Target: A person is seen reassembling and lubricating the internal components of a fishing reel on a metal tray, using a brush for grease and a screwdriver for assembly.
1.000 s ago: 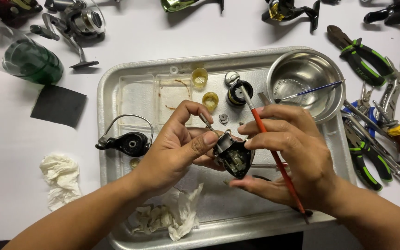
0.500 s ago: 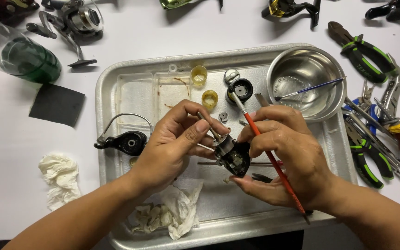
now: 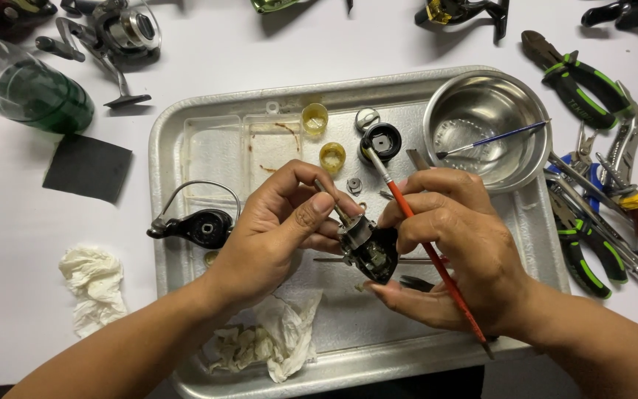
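Note:
Over a metal tray [image 3: 186, 133], both my hands meet around a small black fishing reel body [image 3: 371, 251]. My left hand [image 3: 278, 229] pinches a thin metal pin [image 3: 331, 198] at the reel's top between thumb and forefinger. My right hand [image 3: 452, 251] cradles the reel body from the right and below, and a red-handled brush [image 3: 437, 266] lies slanted through its fingers, bristle end pointing up toward a black round reel part [image 3: 380, 140].
The tray also holds a steel bowl [image 3: 481, 111] with a blue brush [image 3: 492, 138], two yellow caps [image 3: 314, 117], a black bail-arm part [image 3: 197, 225] and crumpled tissue [image 3: 267, 340]. Pliers and cutters [image 3: 592, 222] lie right. A green bottle [image 3: 35, 92] and spinning reel [image 3: 116, 33] lie upper left.
Both hands and the reel body have shifted slightly toward me. My left fingers have closed onto the thin pin at the reel's top.

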